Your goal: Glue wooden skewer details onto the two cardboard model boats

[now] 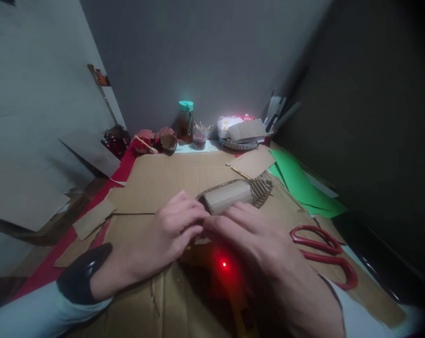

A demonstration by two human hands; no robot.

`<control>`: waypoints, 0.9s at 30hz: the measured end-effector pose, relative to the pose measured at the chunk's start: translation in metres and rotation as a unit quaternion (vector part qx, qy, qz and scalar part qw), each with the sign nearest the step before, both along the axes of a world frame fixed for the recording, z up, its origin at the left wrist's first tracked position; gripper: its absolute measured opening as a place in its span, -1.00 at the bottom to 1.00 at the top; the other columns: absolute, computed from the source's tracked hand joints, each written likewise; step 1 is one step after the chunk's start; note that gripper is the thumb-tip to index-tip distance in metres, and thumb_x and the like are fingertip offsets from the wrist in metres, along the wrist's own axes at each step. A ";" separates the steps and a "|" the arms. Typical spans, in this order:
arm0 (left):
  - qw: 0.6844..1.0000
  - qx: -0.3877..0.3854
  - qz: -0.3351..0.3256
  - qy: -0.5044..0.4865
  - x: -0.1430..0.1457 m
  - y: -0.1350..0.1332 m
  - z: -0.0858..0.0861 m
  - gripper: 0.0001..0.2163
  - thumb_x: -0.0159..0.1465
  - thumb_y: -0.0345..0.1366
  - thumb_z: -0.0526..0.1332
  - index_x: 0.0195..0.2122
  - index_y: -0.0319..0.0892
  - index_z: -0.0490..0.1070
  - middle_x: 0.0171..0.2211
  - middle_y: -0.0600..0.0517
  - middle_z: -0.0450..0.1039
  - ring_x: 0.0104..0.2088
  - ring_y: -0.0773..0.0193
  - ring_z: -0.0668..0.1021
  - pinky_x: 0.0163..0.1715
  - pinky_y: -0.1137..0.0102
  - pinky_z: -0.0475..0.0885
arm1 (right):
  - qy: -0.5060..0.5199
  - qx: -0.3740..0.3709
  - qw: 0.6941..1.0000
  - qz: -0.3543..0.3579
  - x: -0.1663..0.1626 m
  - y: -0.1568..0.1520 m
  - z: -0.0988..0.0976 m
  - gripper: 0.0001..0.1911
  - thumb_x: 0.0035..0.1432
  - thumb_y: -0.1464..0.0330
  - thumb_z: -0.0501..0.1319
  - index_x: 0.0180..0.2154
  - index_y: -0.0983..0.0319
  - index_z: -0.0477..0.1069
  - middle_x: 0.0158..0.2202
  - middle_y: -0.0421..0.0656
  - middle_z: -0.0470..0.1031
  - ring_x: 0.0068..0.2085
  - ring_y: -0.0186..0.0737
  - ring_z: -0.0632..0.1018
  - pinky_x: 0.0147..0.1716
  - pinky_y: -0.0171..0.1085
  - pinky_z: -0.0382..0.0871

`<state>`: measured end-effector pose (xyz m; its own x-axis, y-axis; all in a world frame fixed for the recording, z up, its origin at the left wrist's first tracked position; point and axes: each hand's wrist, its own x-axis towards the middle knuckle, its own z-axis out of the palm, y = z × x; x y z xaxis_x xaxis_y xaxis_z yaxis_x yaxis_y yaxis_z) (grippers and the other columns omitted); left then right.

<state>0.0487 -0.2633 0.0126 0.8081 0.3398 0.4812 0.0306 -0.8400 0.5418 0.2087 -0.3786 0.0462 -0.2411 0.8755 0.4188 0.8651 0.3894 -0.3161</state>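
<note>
My left hand (180,222) is closed, its thumb and fingers pinched together. Against its fingertips, my right hand (251,232) is closed too, its fingers bent downward. Whatever the two hold between them is hidden by the fingers. Just beyond, touching or very close to the right fingers, lies a small cardboard model (229,195) with a smooth rounded body and a ribbed, pointed end of corrugated card. Below the hands, partly in shadow, is a yellow tool with a glowing red light that looks like a glue gun (238,310).
A cardboard sheet (163,176) covers the table. Red-handled scissors (325,253) lie at right, near green paper (304,180). A thin brush-like stick (238,171) lies behind the model. Along the wall stand a teal-lidded bottle (186,122), a small cup (199,140) and a white packet (229,124).
</note>
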 end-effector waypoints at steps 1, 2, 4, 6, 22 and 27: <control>1.000 -0.016 0.016 -0.011 -0.001 0.002 0.002 -0.90 0.32 -0.48 0.16 -0.25 -0.19 0.42 -0.28 0.02 0.49 -0.21 0.24 0.44 -0.16 0.34 0.33 | 0.008 -0.013 1.000 0.005 0.002 0.000 0.002 -0.80 0.30 0.51 0.02 -0.27 0.23 0.39 -0.29 -0.10 0.42 -0.29 -0.15 0.36 -0.29 -0.18 0.27; 0.998 -0.034 0.043 -0.020 -0.002 0.005 0.004 -0.92 0.32 -0.44 0.18 -0.25 -0.18 0.45 -0.27 0.03 0.51 -0.21 0.24 0.46 -0.15 0.34 0.34 | 0.018 -0.028 0.999 0.010 0.003 0.000 0.003 -0.79 0.32 0.50 0.00 -0.24 0.25 0.40 -0.27 -0.09 0.43 -0.26 -0.14 0.36 -0.27 -0.16 0.27; 0.989 -0.084 0.120 -0.018 -0.002 0.014 0.006 -0.92 0.32 -0.34 0.19 -0.24 -0.16 0.47 -0.23 0.02 0.51 -0.21 0.23 0.49 -0.15 0.32 0.35 | 0.034 -0.048 0.998 0.014 0.005 0.001 0.006 -0.81 0.34 0.45 0.01 -0.21 0.27 0.39 -0.24 -0.09 0.42 -0.23 -0.13 0.36 -0.24 -0.15 0.27; 0.973 -0.133 0.188 0.018 0.000 0.023 0.006 -0.86 0.31 -0.27 0.17 -0.18 -0.18 0.46 -0.18 -0.04 0.49 -0.21 0.17 0.50 -0.16 0.27 0.36 | 0.043 -0.057 0.997 0.014 0.007 0.002 0.007 -0.83 0.34 0.45 0.03 -0.18 0.26 0.39 -0.22 -0.10 0.42 -0.21 -0.13 0.36 -0.21 -0.15 0.27; 0.911 -0.378 0.116 0.120 0.023 0.034 0.003 -0.73 0.29 -0.09 0.11 -0.40 -0.19 0.34 -0.47 0.05 0.40 -0.53 0.26 0.54 -0.53 0.36 0.45 | 0.014 -0.059 0.998 0.003 0.019 0.016 0.014 -0.87 0.34 0.47 0.08 -0.29 0.23 0.34 -0.34 -0.19 0.38 -0.33 -0.25 0.32 -0.32 -0.25 0.18; 0.889 -0.432 0.102 0.110 0.022 0.031 0.003 -0.83 0.27 -0.17 0.15 -0.27 -0.18 0.38 -0.35 0.00 0.45 -0.45 0.21 0.58 -0.53 0.37 0.48 | -0.003 -0.051 0.999 0.021 0.018 0.020 0.022 -0.80 0.34 0.51 0.04 -0.37 0.25 0.28 -0.41 -0.21 0.33 -0.39 -0.29 0.29 -0.38 -0.27 0.14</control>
<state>0.0704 -0.2328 0.0151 0.7289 0.6567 -0.1933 0.3198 -0.0771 0.9443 0.2265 -0.3585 0.0687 -0.2801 0.9025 0.3272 0.8511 0.3912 -0.3502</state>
